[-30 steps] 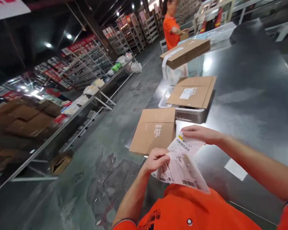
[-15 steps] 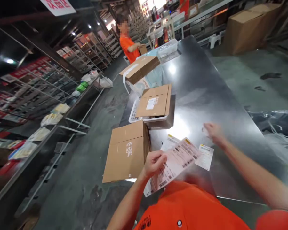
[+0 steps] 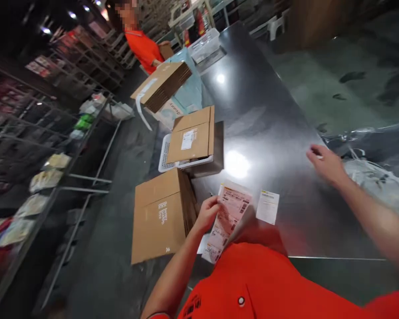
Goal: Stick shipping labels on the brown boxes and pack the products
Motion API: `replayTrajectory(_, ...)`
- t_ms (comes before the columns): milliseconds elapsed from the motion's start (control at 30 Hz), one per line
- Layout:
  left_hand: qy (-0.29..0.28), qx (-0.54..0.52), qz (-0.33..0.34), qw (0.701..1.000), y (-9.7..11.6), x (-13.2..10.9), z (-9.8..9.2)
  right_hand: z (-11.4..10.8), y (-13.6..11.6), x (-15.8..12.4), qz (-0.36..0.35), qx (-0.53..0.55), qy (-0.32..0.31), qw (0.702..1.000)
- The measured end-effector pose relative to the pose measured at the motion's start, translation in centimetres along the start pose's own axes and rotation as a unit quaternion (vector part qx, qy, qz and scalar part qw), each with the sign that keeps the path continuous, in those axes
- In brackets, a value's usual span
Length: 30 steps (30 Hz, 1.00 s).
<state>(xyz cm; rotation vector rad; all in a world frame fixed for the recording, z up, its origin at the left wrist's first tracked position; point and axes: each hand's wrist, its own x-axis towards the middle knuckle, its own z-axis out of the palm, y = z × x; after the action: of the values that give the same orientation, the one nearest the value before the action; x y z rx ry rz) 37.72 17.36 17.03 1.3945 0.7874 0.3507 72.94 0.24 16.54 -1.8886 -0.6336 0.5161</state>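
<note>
My left hand (image 3: 209, 213) is closed on a strip of printed shipping labels (image 3: 232, 201), which hangs down in front of my orange shirt. Over the right side of the steel table (image 3: 266, 128), my right hand (image 3: 327, 166) has its fingers curled together. A small whitish bit shows at those fingertips, too small to name. Between the two hands a single printed slip (image 3: 267, 207) lies flat on the steel. Just left of my left hand stands a stack of flattened cardboard boxes (image 3: 158, 217).
Behind that stack, more folded cardboard (image 3: 193, 137) rests on a white plastic basket (image 3: 164, 153). Farther off are another cardboard bundle (image 3: 164, 84) and a clear bin (image 3: 204, 46). A co-worker in orange (image 3: 142, 48) stands beyond the table's left side. Clear plastic bags (image 3: 379, 181) lie at right.
My right hand has moved away to the right, toward the table's edge. The label strip in my left hand has swung from slanting to more upright. The whole view has shifted.
</note>
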Motion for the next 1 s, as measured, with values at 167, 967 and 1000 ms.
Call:
replayTrajectory(167,-0.076,-0.004,0.073,0.994,1.5,-0.4,-0.4,13.3,-5.8,-3.2,0.072,0.139,-0.481,0.862)
replayTrajectory(967,0.171,-0.041,-0.118,0.977,-4.3,-3.5,-5.1,24.1,-11.4,-0.5,0.050,0.044,-0.412,0.909)
replayTrajectory(1000,0.180,-0.038,-0.128,0.974,-4.4,-3.4,-5.3,24.4,-11.1,-0.3,0.052,0.046,-0.423,0.903)
